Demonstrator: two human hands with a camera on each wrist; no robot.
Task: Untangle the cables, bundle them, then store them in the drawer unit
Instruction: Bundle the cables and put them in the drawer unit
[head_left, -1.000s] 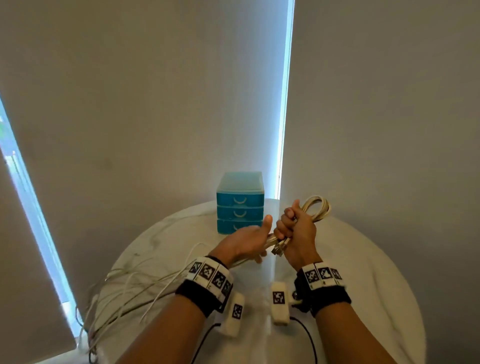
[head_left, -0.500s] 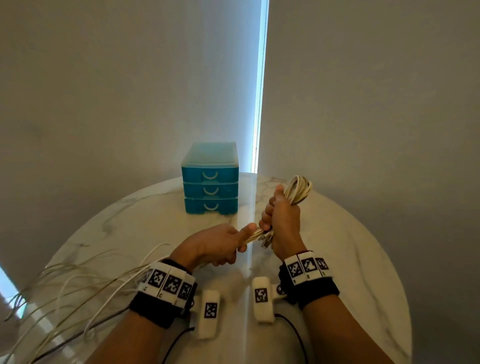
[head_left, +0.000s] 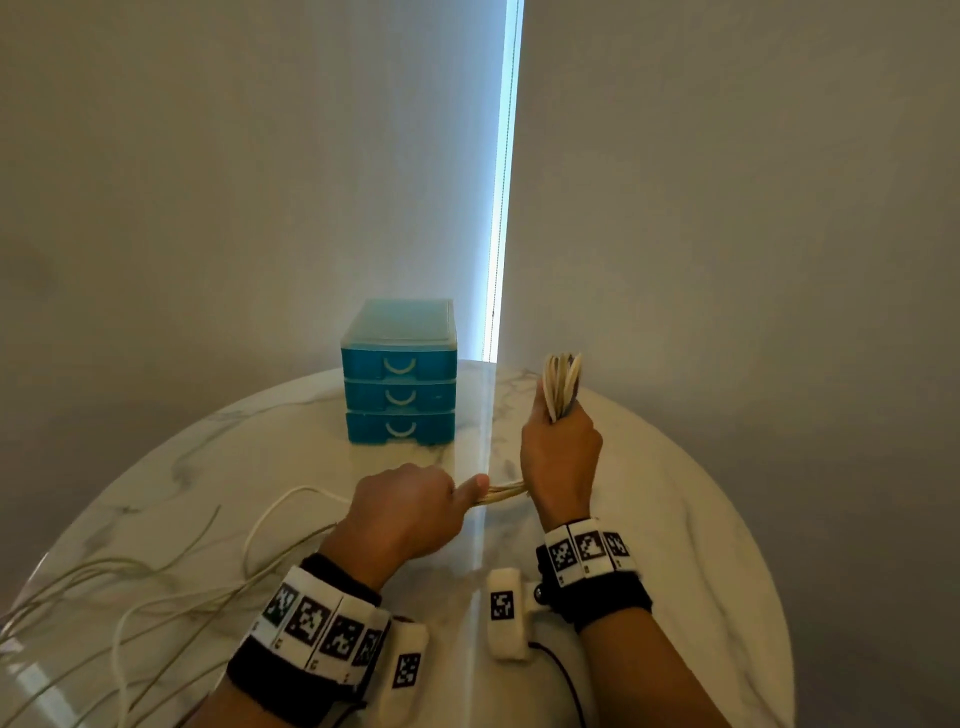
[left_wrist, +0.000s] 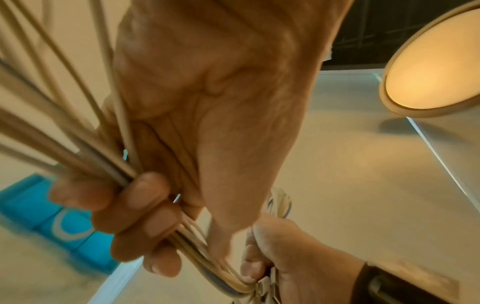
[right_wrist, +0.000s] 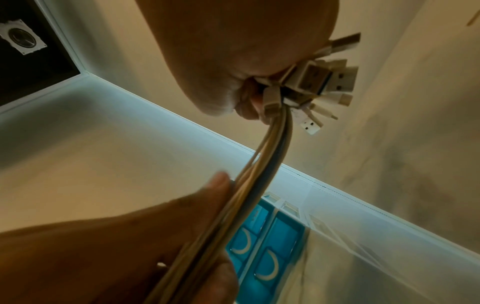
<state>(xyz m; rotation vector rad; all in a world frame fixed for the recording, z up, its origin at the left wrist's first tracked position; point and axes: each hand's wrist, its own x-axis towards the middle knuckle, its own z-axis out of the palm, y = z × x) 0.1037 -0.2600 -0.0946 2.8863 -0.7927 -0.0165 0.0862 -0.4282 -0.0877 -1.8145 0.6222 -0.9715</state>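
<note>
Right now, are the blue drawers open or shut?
Shut. All three fronts of the blue drawer unit sit flush with the frame, handles lined up, none pulled out. The cables remain in the hands.

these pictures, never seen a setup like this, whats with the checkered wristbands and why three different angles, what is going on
No machine here: a person works with bare hands, wearing cameras. The large picture comes from a head camera looking down at a round marble table. The other two come from cameras strapped to each wrist, looking along the hand; the patterned wristbands are part of that gear.

The right hand grips a folded bunch of pale cables, with their plugs poking out by the palm. The left hand grips the same strands closer in, and the loose lengths trail across the table to the left. A blue drawer unit stands at the back, all three drawers shut.
</note>
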